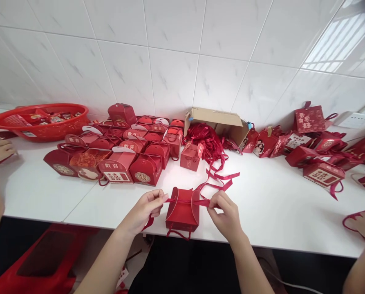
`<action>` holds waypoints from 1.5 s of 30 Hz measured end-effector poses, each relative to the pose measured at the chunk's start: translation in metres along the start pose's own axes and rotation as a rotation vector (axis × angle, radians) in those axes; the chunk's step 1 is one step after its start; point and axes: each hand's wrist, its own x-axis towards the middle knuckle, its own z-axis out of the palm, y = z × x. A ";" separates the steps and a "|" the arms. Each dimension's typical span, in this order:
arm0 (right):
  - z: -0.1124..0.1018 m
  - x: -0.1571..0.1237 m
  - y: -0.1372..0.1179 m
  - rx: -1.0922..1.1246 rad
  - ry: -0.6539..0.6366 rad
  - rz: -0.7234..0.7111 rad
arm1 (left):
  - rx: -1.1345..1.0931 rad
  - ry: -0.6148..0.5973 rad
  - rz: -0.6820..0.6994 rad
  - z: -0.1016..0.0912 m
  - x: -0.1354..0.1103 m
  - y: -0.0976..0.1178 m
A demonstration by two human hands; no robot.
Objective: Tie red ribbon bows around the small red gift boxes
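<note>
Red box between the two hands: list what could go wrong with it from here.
1. The left hand and right hand pinch the ribbon on opposite sides of the red box; an uneven pull might skew or crush it.
2. The box sits close to the front edge of the white table, so a tug that way could tip it off.
3. Loose ribbons lie just beyond the right hand and might snag or tangle.

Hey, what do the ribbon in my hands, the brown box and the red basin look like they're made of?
Ribbon: probably satin-like fabric, from its soft sheen and limp, narrow strip. Brown box: likely cardboard, matte, with a stiff flap. Red basin: seemingly plastic, smooth and slightly glossy, with evenly coloured walls.
</note>
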 end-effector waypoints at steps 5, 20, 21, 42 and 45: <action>0.001 0.004 0.002 -0.100 0.127 -0.071 | 0.005 -0.029 -0.007 0.005 0.003 0.004; -0.010 0.011 -0.002 0.161 -0.377 0.296 | 0.054 -0.023 0.030 0.008 0.004 0.003; -0.011 0.011 -0.002 0.155 -0.371 0.275 | 0.055 -0.020 0.038 0.008 0.004 0.003; 0.020 -0.034 0.015 -0.168 0.145 -0.301 | 0.376 0.146 0.164 0.000 0.004 -0.017; 0.024 -0.039 0.016 -0.181 0.111 -0.248 | 0.406 0.148 0.163 -0.004 0.009 -0.031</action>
